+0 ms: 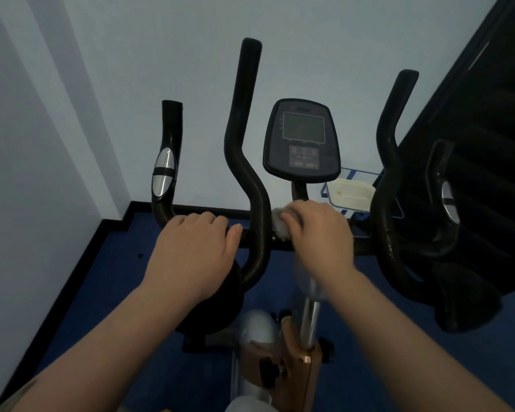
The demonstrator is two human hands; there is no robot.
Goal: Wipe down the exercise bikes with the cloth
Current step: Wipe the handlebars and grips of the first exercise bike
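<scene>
- Left hand: curled over the handlebar crossbar, left of centre; bike is steadied.
- Right hand: clamped on the pale cloth, pressed onto the crossbar below the console.
- Risk: cloth may be snagged at the inner upright; the console could be knocked.
- Risk: outer grips may be missed.

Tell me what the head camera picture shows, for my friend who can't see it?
A right hand presses a cloth onto an exercise bike's handlebar, while the left hand grips it. A console stands above.
</scene>
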